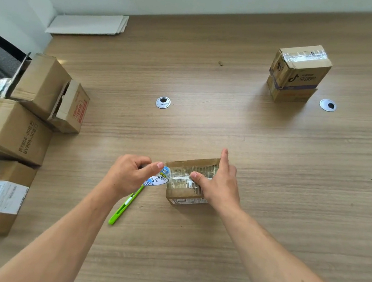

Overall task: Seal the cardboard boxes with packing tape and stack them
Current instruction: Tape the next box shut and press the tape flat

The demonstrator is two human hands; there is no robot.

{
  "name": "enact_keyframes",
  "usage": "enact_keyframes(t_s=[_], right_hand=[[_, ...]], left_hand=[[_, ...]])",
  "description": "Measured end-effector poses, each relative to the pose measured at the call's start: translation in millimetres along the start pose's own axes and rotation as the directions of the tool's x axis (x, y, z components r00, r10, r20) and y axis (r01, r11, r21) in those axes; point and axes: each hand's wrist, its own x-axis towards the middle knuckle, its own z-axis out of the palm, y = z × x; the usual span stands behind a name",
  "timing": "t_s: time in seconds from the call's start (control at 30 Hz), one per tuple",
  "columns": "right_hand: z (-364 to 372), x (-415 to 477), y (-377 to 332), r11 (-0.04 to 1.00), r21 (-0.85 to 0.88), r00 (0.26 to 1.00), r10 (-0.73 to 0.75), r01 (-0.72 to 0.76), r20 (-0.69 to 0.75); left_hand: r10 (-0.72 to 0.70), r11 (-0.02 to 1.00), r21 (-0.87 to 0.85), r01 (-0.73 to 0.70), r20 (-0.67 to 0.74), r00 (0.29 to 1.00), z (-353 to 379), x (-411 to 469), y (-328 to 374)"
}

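Observation:
A small cardboard box (182, 197) lies on the wooden table in front of me, its top covered in shiny clear tape. My left hand (128, 173) grips a roll of packing tape (160, 179) with a blue-and-white label at the box's left edge. My right hand (218, 185) lies flat on the box top, fingers straight, thumb pressing on the tape strip. At the far right, a stack of two taped boxes (298, 72) stands on the table.
A green utility knife (124, 206) lies on the table under my left wrist. Several cardboard boxes (15, 132) are piled along the left edge. Two cable grommets (163, 102) sit in the tabletop. White flat sheets (89, 25) lie at the far wall.

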Motion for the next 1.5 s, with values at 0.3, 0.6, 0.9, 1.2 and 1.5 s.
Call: enact_keyframes(t_s=[0.3, 0.6, 0.9, 1.2, 1.5], right_hand=[[-1.2, -1.1, -2.3, 0.989, -0.140, 0.995, -0.028, 0.042, 0.100], [0.3, 2.8, 1.4, 0.984, -0.168, 0.995, -0.044, 0.058, 0.085], [-2.0, 5.2, 6.0, 0.988, -0.125, 0.994, -0.081, 0.090, 0.077], [-13.3, 5.6, 17.6, 0.986, 0.033, 0.983, -0.168, 0.166, 0.069], [8.9, 12.6, 35.3, 0.889, 0.446, 0.978, -0.173, 0.105, 0.113]], left_hand=[[0.006, 1.000, 0.014, -0.006, -0.004, 1.000, -3.0, -0.2, -5.1], [-0.001, 0.993, 0.115, 0.005, -0.036, 0.999, -15.2, -7.8, -29.3], [-0.123, 0.986, 0.103, 0.129, -0.067, 0.990, -1.1, -6.2, -44.8], [-0.114, 0.993, 0.013, 0.114, -0.003, 0.993, 10.9, -5.8, -31.9], [-0.012, 0.999, 0.031, 0.013, -0.022, 1.000, -14.6, -2.7, 12.8]])
